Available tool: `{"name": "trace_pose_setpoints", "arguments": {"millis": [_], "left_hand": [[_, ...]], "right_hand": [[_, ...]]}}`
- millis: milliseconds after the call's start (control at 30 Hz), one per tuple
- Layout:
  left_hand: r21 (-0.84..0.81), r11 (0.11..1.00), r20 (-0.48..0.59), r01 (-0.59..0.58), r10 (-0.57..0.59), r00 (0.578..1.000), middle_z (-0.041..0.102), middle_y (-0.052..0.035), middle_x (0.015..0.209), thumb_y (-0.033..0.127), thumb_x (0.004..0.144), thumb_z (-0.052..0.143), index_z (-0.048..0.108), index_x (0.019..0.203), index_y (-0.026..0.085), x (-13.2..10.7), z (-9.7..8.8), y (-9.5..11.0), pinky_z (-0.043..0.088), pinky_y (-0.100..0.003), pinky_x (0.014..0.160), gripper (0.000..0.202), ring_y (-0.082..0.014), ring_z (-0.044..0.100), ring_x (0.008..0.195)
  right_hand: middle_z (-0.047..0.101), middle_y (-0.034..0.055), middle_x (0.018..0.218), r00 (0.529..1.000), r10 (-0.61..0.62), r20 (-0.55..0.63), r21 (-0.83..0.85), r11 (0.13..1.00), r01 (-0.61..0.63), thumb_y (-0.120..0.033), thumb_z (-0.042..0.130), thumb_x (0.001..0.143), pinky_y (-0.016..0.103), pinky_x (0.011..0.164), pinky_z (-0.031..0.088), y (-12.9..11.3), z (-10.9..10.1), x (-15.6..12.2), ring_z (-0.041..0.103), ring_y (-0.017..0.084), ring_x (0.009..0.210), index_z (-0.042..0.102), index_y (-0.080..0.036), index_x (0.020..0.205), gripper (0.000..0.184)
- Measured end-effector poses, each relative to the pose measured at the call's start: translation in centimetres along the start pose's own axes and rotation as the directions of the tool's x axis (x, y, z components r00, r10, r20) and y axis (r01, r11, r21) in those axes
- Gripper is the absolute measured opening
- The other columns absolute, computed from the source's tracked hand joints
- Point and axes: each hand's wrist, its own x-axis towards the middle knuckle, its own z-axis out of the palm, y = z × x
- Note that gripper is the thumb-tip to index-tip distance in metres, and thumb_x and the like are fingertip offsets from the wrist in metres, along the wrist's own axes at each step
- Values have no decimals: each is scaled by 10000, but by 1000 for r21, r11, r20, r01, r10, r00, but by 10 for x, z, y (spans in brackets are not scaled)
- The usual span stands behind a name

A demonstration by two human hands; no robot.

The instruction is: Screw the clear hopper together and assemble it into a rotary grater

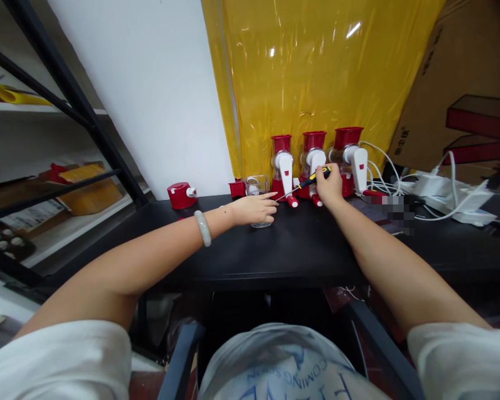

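Observation:
My right hand is closed around a screwdriver with a yellow and black handle; its thin shaft slants down to the left towards the base of the leftmost of three red and white crank grinders. My left hand, with a pale bangle on the wrist, lies over a clear plastic cup on the black table, forefinger stretched out towards the screwdriver tip, other fingers curled on the cup.
Two more grinders stand in a row against yellow plastic sheeting. A red lid part and a small red piece lie left of the cup. White cables and a power strip sit at right, cardboard boxes behind. Metal shelving stands left.

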Motion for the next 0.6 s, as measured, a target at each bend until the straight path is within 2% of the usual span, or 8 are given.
{"name": "trace_pose_setpoints", "arguments": {"millis": [100,167,200,300,367,500,600], "left_hand": [[33,999,55,41,-43,998,746,-2,1305,-55,842,640,747,930,312,-5,-6,2,338,-525,1304,392,-211,559,1449],[84,992,97,93,-101,990,624,-14,1518,-18,832,704,732,1155,353,-10,-16,1,292,-592,1309,492,-243,436,1551],[111,985,89,130,-140,986,545,-25,1600,8,787,779,694,1263,375,-14,-21,-1,259,-633,1309,607,-276,369,1588],[154,950,-67,271,-263,962,402,-93,1696,164,552,1016,596,1419,383,-26,-38,-12,149,-756,1280,988,-411,225,1627],[148,926,-169,346,-321,932,361,-132,1707,348,491,1060,567,1449,357,-34,-46,-23,109,-798,1256,1077,-466,183,1623],[104,890,-253,445,-409,877,326,-178,1702,647,594,958,506,1504,308,-58,-52,-49,193,-736,1272,1071,-477,197,1609],[64,830,-343,554,-503,793,363,-199,1666,699,800,788,444,1549,269,-88,-51,-68,247,-708,1258,930,-463,247,1586]], "right_hand": [[656,43,891,1000,-13,18,1,1000,13,-457,571,906,383,873,518,-3,0,-2,659,237,860,510,-250,945,219],[662,41,872,999,-17,41,-6,1000,18,-461,586,896,379,850,517,-4,0,-3,653,239,842,523,-253,936,222],[664,39,860,998,-23,55,-16,1000,24,-467,597,890,375,838,516,-5,0,-4,649,240,836,530,-254,931,227],[668,35,822,993,-59,107,-71,995,66,-479,638,865,370,806,510,-9,-3,-5,637,240,808,560,-255,916,242],[678,36,805,980,-106,170,-105,987,125,-487,667,852,372,799,510,-12,-5,-4,637,238,796,591,-251,903,253],[739,52,851,912,-202,357,-106,961,254,-493,719,841,377,809,528,-15,-9,-2,676,233,818,671,-231,888,271],[774,64,927,852,-221,475,-108,946,305,-445,795,797,369,813,549,-15,-11,-1,706,227,845,715,-219,931,274]]}}
